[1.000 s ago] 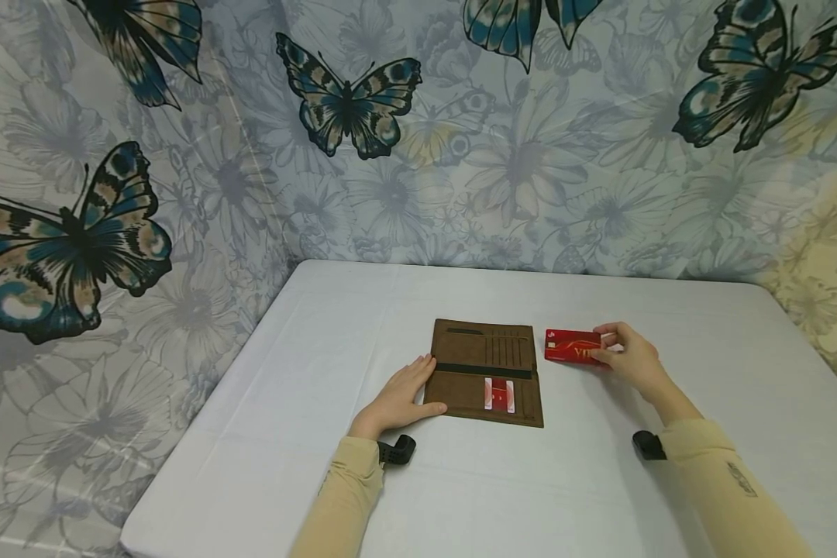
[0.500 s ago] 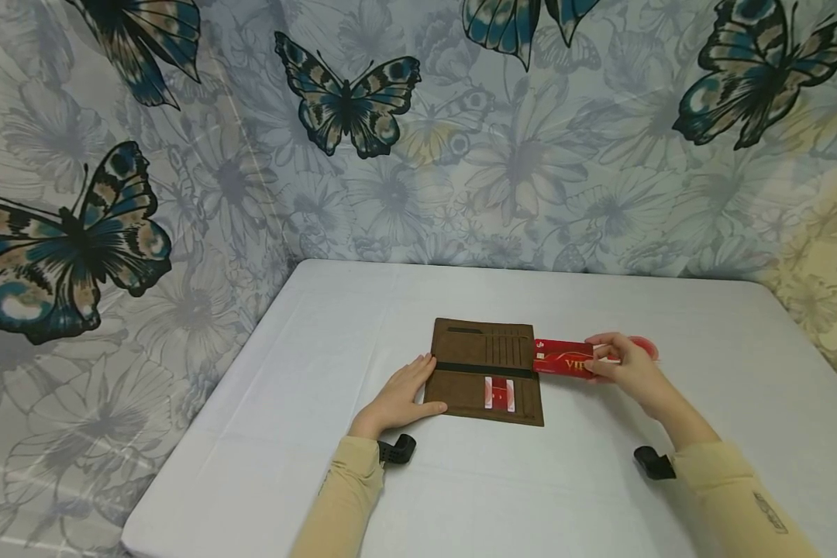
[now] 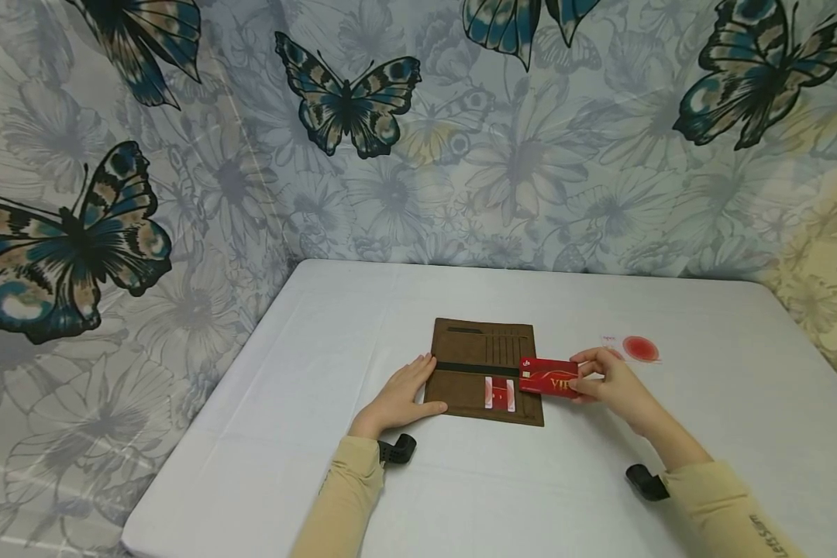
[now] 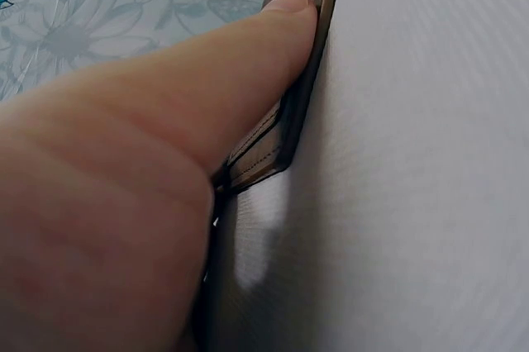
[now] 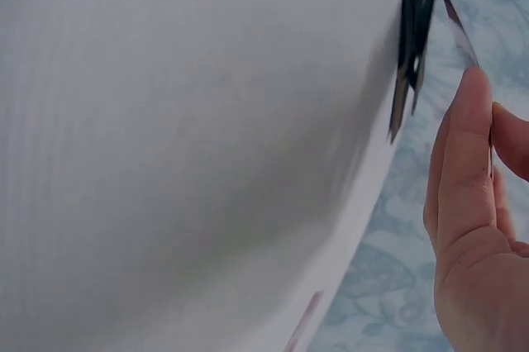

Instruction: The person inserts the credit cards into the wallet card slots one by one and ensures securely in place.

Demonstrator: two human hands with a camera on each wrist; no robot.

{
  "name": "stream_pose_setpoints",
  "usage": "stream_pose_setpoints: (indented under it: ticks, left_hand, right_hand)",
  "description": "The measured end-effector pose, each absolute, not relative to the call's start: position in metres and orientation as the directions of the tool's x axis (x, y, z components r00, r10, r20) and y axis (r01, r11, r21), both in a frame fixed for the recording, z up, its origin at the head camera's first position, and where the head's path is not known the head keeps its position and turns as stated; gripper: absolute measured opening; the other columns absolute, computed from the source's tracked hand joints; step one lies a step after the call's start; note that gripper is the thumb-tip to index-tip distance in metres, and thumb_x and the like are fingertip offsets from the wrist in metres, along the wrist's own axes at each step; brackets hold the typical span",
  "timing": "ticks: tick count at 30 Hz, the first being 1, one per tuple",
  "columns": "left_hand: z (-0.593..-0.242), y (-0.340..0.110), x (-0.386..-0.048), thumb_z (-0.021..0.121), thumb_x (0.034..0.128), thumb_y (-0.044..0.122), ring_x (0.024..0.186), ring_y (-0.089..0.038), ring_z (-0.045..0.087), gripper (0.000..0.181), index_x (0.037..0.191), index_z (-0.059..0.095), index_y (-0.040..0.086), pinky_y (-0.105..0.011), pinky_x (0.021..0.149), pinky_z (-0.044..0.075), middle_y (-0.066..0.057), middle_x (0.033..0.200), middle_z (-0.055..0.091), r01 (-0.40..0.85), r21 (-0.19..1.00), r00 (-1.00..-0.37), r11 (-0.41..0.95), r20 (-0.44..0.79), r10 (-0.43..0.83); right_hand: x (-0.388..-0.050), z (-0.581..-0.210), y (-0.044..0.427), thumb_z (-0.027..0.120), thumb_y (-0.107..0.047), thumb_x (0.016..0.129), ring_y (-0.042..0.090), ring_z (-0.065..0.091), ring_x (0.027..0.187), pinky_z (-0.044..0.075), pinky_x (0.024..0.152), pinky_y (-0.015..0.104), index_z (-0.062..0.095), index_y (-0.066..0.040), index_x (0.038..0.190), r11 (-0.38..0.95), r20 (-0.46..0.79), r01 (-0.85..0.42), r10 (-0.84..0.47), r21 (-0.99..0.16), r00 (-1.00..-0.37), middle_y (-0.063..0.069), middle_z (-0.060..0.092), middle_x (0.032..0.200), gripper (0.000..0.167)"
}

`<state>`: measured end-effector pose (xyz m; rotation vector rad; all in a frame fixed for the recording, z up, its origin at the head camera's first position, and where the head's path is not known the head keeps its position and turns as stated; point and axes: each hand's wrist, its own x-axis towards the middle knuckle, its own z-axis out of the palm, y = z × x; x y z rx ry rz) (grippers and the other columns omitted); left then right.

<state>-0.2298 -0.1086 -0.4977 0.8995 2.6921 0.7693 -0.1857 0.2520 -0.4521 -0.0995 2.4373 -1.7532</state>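
Note:
A brown wallet (image 3: 463,399) lies unfolded and flat on the white table. My left hand (image 3: 396,395) rests along its left edge, fingers straight; in the left wrist view the thumb (image 4: 240,54) presses the wallet's edge (image 4: 256,162). Between thumb and fingers, my right hand (image 3: 614,387) pinches a red "VIP" card (image 3: 545,377) by its right end. The card's left end is over the right side of the wallet, near the dark fold. In the right wrist view the card (image 5: 459,30) appears edge-on, tilted beside the wallet (image 5: 407,63). A smaller red-and-white card (image 3: 500,394) sits in the lower half.
To the right, beyond my right hand, lies a clear piece with a red round mark (image 3: 640,349). The white tabletop (image 3: 363,310) ends at a patterned butterfly backdrop (image 3: 404,194). Each wrist bears a black device, such as the left one (image 3: 399,449).
My right hand has brought the red card left and nearer to me, from beside the wallet to over its right side. The red round mark has come into view. My left hand stays put.

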Motion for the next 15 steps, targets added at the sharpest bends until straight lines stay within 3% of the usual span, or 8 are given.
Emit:
stream_pose_setpoints:
  ticks: [15]
  left_hand:
    - [-0.498,-0.109,-0.23,0.056,0.0881,0.051,0.139,-0.017,0.007,0.084,0.148,0.018,0.007,-0.037,0.111,0.007,-0.008,0.153,0.012,0.497,0.54,-0.798,0.679,-0.023,0.603]
  right_hand:
    - [-0.181,-0.45,0.235,0.06,0.003,0.086,0.02,0.062,0.073,0.056,0.063,0.035,0.037,0.013,0.117,0.36,-0.079,0.059,-0.042,-0.931,-0.996,0.017,0.048,0.089,0.04]
